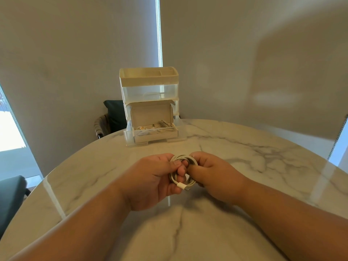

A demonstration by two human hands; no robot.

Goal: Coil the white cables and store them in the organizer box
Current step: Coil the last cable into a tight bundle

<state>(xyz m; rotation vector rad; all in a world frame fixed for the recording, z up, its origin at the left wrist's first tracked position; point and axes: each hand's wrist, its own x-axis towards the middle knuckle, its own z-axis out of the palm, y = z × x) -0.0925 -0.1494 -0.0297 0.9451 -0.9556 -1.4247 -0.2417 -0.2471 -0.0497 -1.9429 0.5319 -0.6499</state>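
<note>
Head view: left hand (156, 178) and right hand (212, 178) both grip the coiled white cable (181, 158) over mid-table (244, 147), well apart from the organizer box (139, 80) at the far edge. The cable is probably light, limp and springy, so pinch across all loops together.

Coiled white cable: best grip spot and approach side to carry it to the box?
Pinch across all loops of the coiled white cable at its near arc, trapping the connector, coming from the right hand side: that free end sticks out there and likely unwinds otherwise.
</note>
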